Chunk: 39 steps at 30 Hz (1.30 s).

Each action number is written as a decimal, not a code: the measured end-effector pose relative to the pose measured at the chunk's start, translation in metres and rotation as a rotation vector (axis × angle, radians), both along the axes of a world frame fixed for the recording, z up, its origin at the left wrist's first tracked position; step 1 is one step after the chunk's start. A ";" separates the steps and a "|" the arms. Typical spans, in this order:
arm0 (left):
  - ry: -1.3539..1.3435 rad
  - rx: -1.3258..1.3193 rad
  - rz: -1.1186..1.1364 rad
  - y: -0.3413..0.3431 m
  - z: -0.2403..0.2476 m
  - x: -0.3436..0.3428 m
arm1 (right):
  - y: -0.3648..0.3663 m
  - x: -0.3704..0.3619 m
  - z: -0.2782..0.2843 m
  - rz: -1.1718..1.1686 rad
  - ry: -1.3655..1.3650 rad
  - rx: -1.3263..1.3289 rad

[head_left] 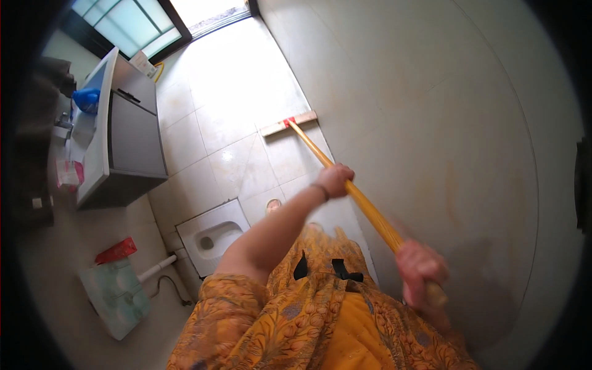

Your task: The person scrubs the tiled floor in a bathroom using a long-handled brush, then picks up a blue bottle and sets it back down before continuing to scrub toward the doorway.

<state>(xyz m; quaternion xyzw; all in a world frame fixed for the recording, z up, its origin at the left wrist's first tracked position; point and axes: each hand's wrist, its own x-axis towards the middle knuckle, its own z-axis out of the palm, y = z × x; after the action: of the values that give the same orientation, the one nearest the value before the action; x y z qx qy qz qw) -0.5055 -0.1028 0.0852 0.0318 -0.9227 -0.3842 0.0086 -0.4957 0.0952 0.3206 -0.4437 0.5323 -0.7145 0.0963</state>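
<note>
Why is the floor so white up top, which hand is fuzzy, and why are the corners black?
All in the head view: the floor glares white near the doorway, probably from daylight; the right hand is smeared, likely motion blur, while the left hand and handle look sharper; the black corners probably come from the round fisheye lens.

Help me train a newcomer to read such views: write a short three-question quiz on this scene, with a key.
1. Which hand grips the yellow pole nearer the wooden crossbar?
2. True or false: in the picture, the squat toilet lies to the left of the pole.
3. Fill in: where the pole joins the crossbar, the colour is ____.

Key:
1. The left hand; the right hand grips near the other end.
2. True.
3. Red.
</note>
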 end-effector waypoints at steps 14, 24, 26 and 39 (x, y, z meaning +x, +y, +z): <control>-0.001 0.043 0.061 -0.073 0.044 -0.002 | -0.103 -0.022 -0.003 0.022 -0.066 -0.094; 0.068 0.153 0.197 -0.120 0.044 0.066 | -0.158 -0.003 0.019 0.374 -0.022 0.043; 0.009 0.107 0.140 -0.099 0.064 0.102 | -0.158 -0.001 0.041 0.604 -0.104 -0.015; 0.208 -0.071 0.849 -0.255 -0.023 0.310 | -0.348 0.103 -0.048 1.011 -0.109 0.152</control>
<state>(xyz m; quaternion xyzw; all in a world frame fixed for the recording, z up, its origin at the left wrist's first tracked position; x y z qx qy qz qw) -0.1953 -0.3578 0.0622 0.3689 -0.8347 -0.3160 0.2595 -0.3922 -0.2523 0.2723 -0.5994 0.2957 -0.5600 0.4895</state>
